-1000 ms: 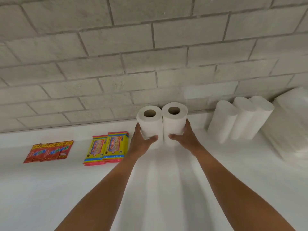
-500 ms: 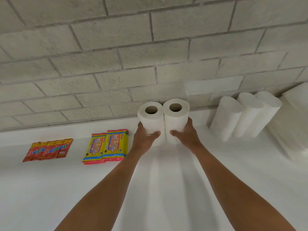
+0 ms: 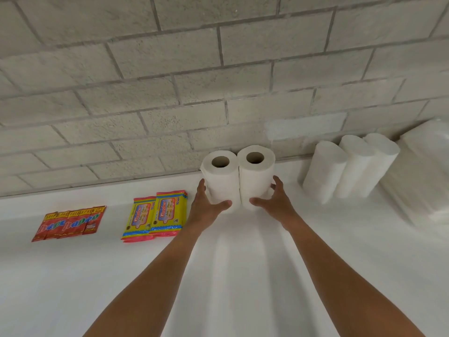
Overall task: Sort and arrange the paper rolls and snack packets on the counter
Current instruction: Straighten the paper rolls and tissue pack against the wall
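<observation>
Two stacks of white paper rolls stand upright side by side on the white counter, close to the wall. My left hand wraps the left stack from its left side, thumb across the front. My right hand cups the right stack from the right. The stacks touch each other. To the left lie yellow snack packets in two overlapping piles, and further left a row of red snack packets.
Three tall white paper rolls lean in a row at the back right. A pile of white paper packs fills the far right. A grey block wall rises directly behind the counter.
Both hands have stayed on the two roll stacks, with the fingers spread a little wider. The view has tilted slightly, so everything sits a bit lower and to the right.
</observation>
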`<state>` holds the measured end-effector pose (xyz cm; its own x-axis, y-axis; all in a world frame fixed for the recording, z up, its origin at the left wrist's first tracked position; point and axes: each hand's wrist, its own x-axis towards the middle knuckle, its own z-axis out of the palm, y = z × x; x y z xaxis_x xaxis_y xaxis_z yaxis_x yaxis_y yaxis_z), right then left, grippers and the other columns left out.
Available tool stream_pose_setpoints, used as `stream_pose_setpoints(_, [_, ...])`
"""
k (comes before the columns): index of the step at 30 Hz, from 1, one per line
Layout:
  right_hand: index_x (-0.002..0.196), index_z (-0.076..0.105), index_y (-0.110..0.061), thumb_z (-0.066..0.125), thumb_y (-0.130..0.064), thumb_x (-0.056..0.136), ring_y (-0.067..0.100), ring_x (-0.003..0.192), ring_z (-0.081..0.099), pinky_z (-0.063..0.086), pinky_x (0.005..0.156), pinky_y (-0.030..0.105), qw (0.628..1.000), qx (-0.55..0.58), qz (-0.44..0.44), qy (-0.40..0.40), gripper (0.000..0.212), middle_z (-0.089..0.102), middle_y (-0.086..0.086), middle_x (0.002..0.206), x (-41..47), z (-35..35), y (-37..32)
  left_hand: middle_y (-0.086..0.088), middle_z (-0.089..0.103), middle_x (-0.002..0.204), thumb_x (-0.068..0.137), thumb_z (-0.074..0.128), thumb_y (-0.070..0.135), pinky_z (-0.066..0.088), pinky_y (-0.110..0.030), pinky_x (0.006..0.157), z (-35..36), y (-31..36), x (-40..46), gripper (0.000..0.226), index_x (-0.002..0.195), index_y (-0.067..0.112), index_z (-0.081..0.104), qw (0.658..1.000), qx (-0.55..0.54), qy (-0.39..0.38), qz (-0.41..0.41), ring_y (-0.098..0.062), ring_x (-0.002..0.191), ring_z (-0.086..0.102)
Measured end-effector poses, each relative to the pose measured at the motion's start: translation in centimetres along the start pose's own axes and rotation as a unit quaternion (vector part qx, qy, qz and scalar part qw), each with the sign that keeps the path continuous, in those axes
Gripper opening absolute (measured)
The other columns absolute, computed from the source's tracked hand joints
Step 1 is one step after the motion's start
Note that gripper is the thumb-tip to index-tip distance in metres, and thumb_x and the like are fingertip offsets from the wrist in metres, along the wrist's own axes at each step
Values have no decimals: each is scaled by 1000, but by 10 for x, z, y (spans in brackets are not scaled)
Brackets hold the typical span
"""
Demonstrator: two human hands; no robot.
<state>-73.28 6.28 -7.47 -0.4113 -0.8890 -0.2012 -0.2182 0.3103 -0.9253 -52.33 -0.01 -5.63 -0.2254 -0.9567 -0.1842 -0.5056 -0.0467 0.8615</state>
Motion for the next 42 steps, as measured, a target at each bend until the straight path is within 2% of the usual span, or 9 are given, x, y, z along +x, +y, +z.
stream_pose_setpoints(5, [157,10,-26,85,-33,73,27,141,37,39,111,44,998,-7,55,5,113,32,5,157,-27,-2,11,2,23,162,74,84,39,34,-48,115,-7,-13,-21,114,157,29,7,999,28,-23,-18,-26,146,29])
stream_pose_setpoints(14, [152,32,-24,81,-36,80,23,137,44,39,104,30,997,7,80,-21,88,41,2,152,-96,1,21,4,26,161,77,80,44,39,-41,112,-15,-36,-74,106,157,30,13,998,26,-59,2,-23,141,38])
stream_pose_setpoints(22, [138,52,-30,75,-45,84,6,104,59,44,75,17,996,15,85,-20,60,54,-7,134,-146,-20,14,10,31,158,78,79,47,37,-41,114,4,-26,-113,96,155,34,22,991,18,-119,61,-15,141,37])
stream_pose_setpoints(24, [133,56,-30,74,-43,85,6,104,60,45,75,16,997,15,72,-2,53,58,-6,128,-154,-33,12,11,32,157,78,78,48,40,-37,112,12,-17,-120,93,154,36,25,989,13,-127,70,-14,139,40])
stream_pose_setpoints(28, [127,61,-27,69,-34,90,18,108,63,50,92,32,997,25,48,50,38,65,-1,118,-160,-66,12,15,34,155,80,76,50,42,-33,107,34,7,-124,88,152,41,27,985,18,-144,89,-12,136,42])
stream_pose_setpoints(32, [121,63,-22,62,-19,93,24,105,64,53,95,41,989,48,20,135,28,68,4,111,-156,-102,16,15,34,156,82,75,48,43,-33,106,60,34,-120,85,152,41,27,984,14,-146,98,-12,137,42])
stream_pose_setpoints(35, [122,62,-22,58,-21,95,19,94,66,56,78,32,977,53,2,207,27,65,2,111,-141,-147,26,16,33,155,84,73,47,42,-29,102,95,60,-119,83,153,40,26,985,-1,-146,92,-12,137,41])
stream_pose_setpoints(37, [123,58,-25,56,-22,96,11,91,63,49,70,22,970,60,-6,235,27,62,-1,115,-127,-175,32,15,34,156,85,72,46,41,-27,101,119,75,-118,83,153,38,25,987,-5,-137,86,-13,137,41])
stream_pose_setpoints(42, [140,45,-20,49,-20,100,16,115,52,37,93,27,970,63,-6,236,41,49,2,139,-89,-230,48,10,33,157,86,71,46,40,-29,104,175,108,-110,85,155,33,23,992,2,-111,57,-16,137,42])
